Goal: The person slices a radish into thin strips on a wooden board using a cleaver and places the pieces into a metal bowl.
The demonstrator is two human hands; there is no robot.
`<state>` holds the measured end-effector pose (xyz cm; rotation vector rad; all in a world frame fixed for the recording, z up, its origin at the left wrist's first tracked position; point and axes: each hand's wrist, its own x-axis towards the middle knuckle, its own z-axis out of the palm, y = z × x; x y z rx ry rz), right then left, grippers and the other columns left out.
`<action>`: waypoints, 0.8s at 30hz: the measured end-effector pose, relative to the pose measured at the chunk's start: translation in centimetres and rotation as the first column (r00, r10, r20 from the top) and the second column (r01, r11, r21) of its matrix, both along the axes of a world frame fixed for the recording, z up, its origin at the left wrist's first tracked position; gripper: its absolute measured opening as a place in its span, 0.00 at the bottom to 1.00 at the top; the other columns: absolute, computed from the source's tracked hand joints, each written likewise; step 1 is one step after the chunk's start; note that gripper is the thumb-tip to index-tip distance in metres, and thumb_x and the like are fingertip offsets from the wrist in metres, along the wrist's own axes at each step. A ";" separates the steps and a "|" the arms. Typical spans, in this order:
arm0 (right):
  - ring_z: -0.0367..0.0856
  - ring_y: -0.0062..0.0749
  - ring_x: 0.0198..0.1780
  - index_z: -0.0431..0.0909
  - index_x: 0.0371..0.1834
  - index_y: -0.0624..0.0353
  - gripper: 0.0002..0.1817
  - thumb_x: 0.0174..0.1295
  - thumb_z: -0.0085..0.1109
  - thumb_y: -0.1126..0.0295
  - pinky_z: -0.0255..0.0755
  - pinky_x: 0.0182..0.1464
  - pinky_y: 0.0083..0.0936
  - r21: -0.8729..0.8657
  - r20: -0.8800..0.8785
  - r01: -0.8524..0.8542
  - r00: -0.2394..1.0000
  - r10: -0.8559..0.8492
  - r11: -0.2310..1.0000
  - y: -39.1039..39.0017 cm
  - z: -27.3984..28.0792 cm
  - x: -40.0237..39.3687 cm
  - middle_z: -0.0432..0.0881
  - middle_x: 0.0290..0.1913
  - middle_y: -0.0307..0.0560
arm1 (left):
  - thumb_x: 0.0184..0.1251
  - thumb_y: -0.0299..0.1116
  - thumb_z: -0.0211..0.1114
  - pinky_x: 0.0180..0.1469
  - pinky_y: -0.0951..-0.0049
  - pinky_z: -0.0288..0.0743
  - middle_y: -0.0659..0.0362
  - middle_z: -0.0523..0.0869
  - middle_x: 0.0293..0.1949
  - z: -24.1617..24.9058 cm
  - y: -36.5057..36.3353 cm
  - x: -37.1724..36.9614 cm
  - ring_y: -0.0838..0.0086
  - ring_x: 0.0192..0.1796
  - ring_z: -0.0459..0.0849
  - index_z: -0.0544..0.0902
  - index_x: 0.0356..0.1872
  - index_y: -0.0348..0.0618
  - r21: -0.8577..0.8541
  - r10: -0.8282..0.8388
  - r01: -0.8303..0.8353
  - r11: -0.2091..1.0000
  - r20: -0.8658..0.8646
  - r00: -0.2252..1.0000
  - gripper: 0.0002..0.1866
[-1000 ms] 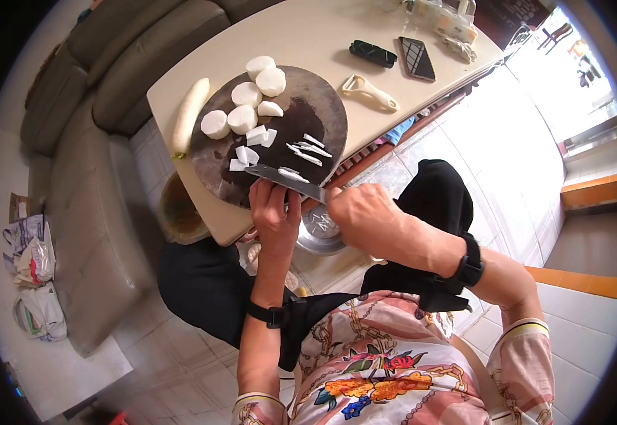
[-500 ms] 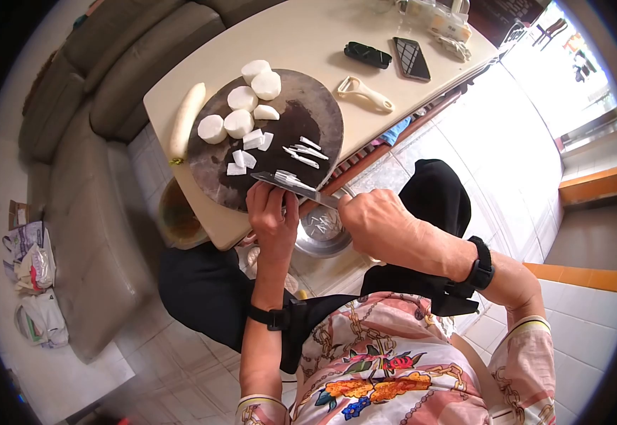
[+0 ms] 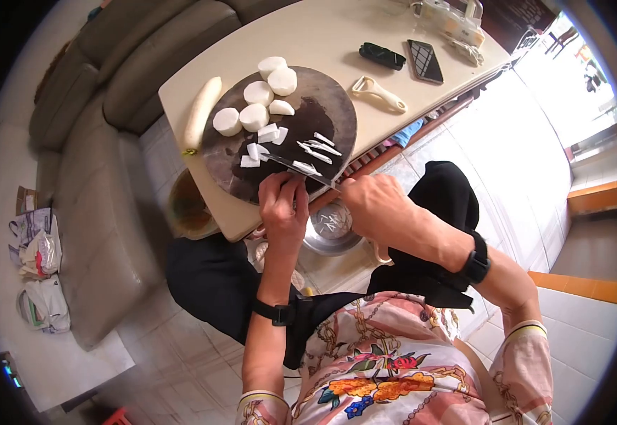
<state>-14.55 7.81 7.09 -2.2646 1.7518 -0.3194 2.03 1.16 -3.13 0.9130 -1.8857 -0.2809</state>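
Note:
My right hand (image 3: pixel 379 205) is closed around the handle of a knife (image 3: pixel 285 164), whose narrow blade points left over the near part of a round dark cutting board (image 3: pixel 340 106). Just below the blade, my left hand (image 3: pixel 282 204) rests at the board's near edge with fingers curled; whatever lies under them is hidden. Thin white radish strips (image 3: pixel 307 168) lie against the blade's far side, and more strips (image 3: pixel 319 149) lie farther up. Small radish chunks (image 3: pixel 250 161) sit left of them. Thick round radish slices (image 3: pixel 254 117) stand toward the back left.
A whole white radish (image 3: pixel 202 117) lies left of the board. On the table's right are a peeler (image 3: pixel 386 97), a black case (image 3: pixel 382 56) and a phone (image 3: pixel 425 61). Below the table edge, a metal bowl (image 3: pixel 340 244) holds strips. A bucket (image 3: pixel 181 212) stands lower left.
The view has shifted, so the table sits farther right. The knife blade, which showed more of its flat side, now appears thinner and more edge-on. Both hands stay at the near board edge.

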 end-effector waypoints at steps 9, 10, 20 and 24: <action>0.85 0.48 0.29 0.79 0.24 0.65 0.04 0.42 0.60 0.78 0.78 0.31 0.36 0.040 -0.095 -0.103 0.990 0.107 0.994 1.2 1.3 -0.6 0.82 0.24 0.56 | 0.51 0.19 0.66 0.47 0.57 0.74 0.51 0.81 0.39 -0.1 -0.2 0.1 0.52 0.44 0.79 0.83 0.34 0.36 -0.027 0.012 -0.010 1.000 0.047 0.999 0.08; 0.85 0.47 0.29 0.79 0.23 0.65 0.04 0.43 0.60 0.78 0.78 0.31 0.35 0.053 -0.095 -0.099 0.990 0.103 0.994 1.2 1.3 -0.5 0.82 0.25 0.55 | 0.51 0.19 0.66 0.47 0.56 0.74 0.51 0.81 0.39 -0.1 -0.2 0.1 0.52 0.44 0.79 0.83 0.34 0.36 -0.030 0.013 -0.011 0.999 0.055 0.998 0.08; 0.82 0.54 0.25 0.73 0.28 0.71 0.09 0.43 0.57 0.79 0.74 0.29 0.42 -0.061 0.042 -0.004 0.999 0.006 0.998 -0.2 -1.0 -0.1 0.79 0.20 0.58 | 0.51 0.19 0.67 0.47 0.57 0.74 0.52 0.82 0.40 -0.4 0.1 -0.1 0.54 0.44 0.80 0.83 0.35 0.36 -0.006 0.028 -0.028 1.000 0.021 0.999 0.09; 0.83 0.52 0.25 0.74 0.24 0.69 0.06 0.41 0.58 0.79 0.75 0.28 0.41 -0.007 0.040 -0.071 0.997 0.071 0.997 1.1 0.1 -0.8 0.79 0.20 0.58 | 0.50 0.18 0.68 0.47 0.58 0.74 0.52 0.82 0.40 -0.6 0.1 0.0 0.53 0.44 0.80 0.83 0.35 0.36 0.001 0.033 -0.033 0.999 0.019 0.999 0.09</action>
